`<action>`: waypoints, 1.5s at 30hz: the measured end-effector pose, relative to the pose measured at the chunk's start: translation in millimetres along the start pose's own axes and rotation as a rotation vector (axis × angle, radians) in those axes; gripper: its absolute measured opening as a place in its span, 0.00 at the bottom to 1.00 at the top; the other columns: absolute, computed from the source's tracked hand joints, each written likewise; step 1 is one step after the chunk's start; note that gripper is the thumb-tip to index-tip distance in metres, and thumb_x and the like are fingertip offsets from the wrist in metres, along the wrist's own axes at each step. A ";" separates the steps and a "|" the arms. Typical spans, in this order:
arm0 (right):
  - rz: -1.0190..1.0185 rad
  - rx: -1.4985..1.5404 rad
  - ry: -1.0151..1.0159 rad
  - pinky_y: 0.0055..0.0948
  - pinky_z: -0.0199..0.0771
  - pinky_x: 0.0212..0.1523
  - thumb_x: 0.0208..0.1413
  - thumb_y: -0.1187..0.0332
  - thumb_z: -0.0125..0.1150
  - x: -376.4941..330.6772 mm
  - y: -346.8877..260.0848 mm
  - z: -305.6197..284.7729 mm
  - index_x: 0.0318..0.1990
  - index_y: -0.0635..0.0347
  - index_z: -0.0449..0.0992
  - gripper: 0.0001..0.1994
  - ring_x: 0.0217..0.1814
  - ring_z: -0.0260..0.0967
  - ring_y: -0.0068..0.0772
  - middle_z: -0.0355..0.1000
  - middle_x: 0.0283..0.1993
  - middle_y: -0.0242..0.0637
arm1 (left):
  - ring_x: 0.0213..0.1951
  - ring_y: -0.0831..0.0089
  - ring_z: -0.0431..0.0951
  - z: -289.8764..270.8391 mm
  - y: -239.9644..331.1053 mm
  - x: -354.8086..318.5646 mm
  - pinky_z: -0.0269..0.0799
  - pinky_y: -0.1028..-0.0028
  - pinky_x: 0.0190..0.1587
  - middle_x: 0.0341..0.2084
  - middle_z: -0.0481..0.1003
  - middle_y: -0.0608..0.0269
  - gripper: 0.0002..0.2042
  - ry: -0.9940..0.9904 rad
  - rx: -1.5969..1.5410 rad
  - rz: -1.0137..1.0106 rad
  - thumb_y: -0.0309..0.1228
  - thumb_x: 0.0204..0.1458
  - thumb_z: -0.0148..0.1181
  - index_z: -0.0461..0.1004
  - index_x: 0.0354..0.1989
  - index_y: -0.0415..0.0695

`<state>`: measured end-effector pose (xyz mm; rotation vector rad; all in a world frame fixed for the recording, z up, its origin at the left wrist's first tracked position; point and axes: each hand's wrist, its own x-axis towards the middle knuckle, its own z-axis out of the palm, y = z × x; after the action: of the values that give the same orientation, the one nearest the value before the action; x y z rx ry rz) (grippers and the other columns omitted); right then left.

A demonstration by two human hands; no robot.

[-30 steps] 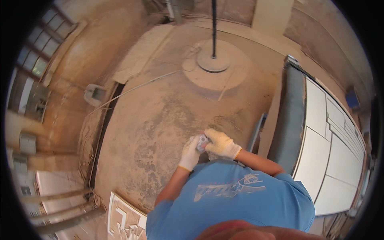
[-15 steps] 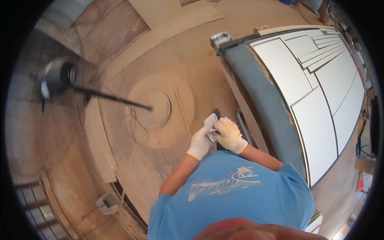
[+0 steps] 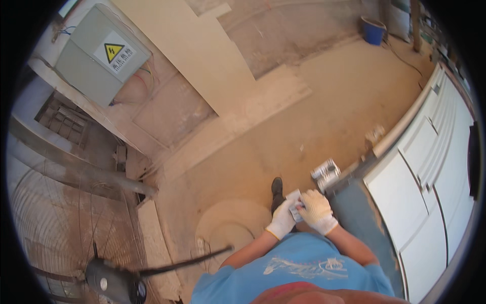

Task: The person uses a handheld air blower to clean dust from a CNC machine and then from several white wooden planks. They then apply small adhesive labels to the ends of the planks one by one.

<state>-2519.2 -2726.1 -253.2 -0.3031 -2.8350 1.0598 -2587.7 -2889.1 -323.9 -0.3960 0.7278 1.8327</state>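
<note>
White packet [image 3: 296, 215], small and flat, contents not readable: held just in front of the torso, between the two gloved hands, near the left edge of the bench [image 3: 362, 205].

Left hand [image 3: 282, 222]: fingers curled round the packet's left side, supporting it. Right hand [image 3: 317, 212]: narrow, fingers bent over the right side, thumb toward the packet; exact fingertip contact partly hidden.

Step in hand (judged): two-handed fingerwork on the packet, held clear of any surface. Whether it is sealed or torn, cannot tell.

Next move would call for a steady left hold while the right fingertips pinch finely; knit gloves probably dull the feel, so a slip seems possible.

Surroundings: dark shoe [image 3: 276, 186] on the floor just beyond the hands; white panels [image 3: 397, 177] on the bench, right; silver-grey box [image 3: 326, 173] at the bench's far left corner; pedestal fan [image 3: 112, 281], near left.
</note>
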 end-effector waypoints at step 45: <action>0.894 -0.238 1.020 0.46 0.76 0.37 0.51 0.73 0.65 646.5 917.4 -484.9 0.33 0.56 0.78 0.03 0.37 0.75 0.50 0.76 0.32 0.42 | 0.50 0.56 0.82 597.7 132.1 1340.7 0.77 0.55 0.58 0.47 0.82 0.51 0.25 -0.315 0.426 -1.025 0.48 0.72 0.39 0.77 0.52 0.39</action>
<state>-2933.0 -1597.5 -476.3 -1.6549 -1.8179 0.3679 -3164.8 -1564.4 -614.2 -0.1344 0.5191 0.7208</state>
